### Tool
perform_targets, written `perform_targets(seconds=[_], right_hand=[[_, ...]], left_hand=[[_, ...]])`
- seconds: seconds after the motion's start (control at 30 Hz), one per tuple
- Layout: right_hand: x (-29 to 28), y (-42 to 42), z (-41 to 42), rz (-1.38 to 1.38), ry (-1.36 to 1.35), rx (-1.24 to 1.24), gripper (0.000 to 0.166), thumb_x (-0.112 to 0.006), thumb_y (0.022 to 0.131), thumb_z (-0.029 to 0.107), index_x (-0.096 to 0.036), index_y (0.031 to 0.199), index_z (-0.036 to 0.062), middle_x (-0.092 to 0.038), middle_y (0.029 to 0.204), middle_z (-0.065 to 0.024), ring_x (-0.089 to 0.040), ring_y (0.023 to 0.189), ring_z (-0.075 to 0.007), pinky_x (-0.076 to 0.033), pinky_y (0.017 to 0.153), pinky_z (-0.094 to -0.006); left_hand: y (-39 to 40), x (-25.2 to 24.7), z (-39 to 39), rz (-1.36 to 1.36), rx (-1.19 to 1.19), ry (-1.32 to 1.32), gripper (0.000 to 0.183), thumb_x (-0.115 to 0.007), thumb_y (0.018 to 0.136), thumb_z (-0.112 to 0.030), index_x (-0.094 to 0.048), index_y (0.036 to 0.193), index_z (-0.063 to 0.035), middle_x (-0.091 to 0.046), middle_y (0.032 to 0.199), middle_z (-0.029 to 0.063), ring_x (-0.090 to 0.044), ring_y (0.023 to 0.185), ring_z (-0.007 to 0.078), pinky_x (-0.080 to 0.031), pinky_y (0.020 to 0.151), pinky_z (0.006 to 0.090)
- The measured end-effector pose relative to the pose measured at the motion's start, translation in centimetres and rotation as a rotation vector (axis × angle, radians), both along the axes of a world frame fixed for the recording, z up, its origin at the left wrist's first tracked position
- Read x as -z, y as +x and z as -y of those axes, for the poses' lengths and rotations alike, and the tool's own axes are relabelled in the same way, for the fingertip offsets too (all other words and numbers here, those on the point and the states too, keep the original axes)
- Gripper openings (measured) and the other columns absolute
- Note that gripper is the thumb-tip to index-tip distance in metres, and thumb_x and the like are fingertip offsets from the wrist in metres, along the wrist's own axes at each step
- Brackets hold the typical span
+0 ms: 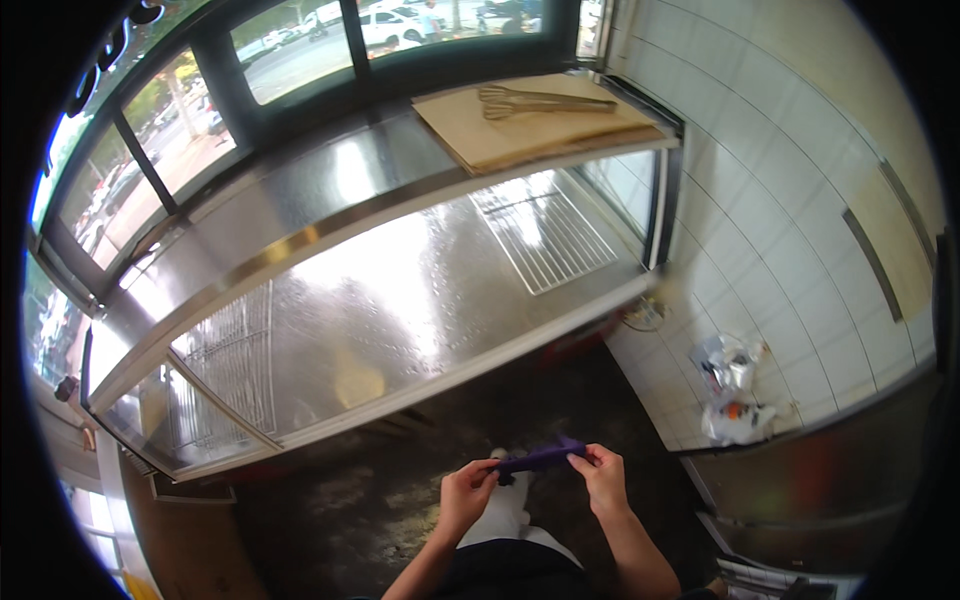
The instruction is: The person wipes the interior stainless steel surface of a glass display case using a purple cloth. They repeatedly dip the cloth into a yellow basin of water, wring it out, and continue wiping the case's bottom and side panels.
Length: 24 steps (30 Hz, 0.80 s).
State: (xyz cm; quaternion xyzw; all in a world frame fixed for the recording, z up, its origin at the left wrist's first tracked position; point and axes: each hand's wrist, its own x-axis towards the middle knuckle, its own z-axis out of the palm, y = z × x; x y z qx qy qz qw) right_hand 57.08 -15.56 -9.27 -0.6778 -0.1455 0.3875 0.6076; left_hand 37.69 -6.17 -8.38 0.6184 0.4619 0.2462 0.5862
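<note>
A strip of purple cloth (538,457) is stretched between my two hands in front of my body. My left hand (466,496) pinches its left end between thumb and fingers. At the other end, my right hand (602,476) grips the cloth the same way. The purple piece looks soft and slightly bunched; whether it is a rag or a garment part I cannot tell. Beyond my hands stands a glass-fronted display case with a wet steel floor (375,300). A wire rack (546,232) lies at its right, and another wire rack (229,360) at its left.
On the case's steel top, a tan board (540,135) bears metal tongs (551,103). Plastic bags (731,367) hang on the tiled wall (720,247) at right. A steel cabinet (810,480) stands below them. Dark floor (337,517) lies under me; windows (292,52) face a street.
</note>
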Motion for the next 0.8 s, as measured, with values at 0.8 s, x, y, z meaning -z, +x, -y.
perform_targets(seconds=[0.8], right_hand=[[0.5,17.1,-28.8,0.584,0.074,-0.811,0.020,-0.061,0.084,0.015,-0.062,0.077,-0.0044,-0.058,0.078,-0.0052,-0.051,0.062,-0.0120,-0.039,0.057,-0.0245]], left_hand=[[12.0,2.9,-20.0,-0.479,-0.411,0.391,0.008,-0.060,0.081,-0.017,-0.064,0.085,-0.0107,-0.062,0.071,0.0137,-0.061,0.067,0.0339,-0.047,0.058,0.0409]])
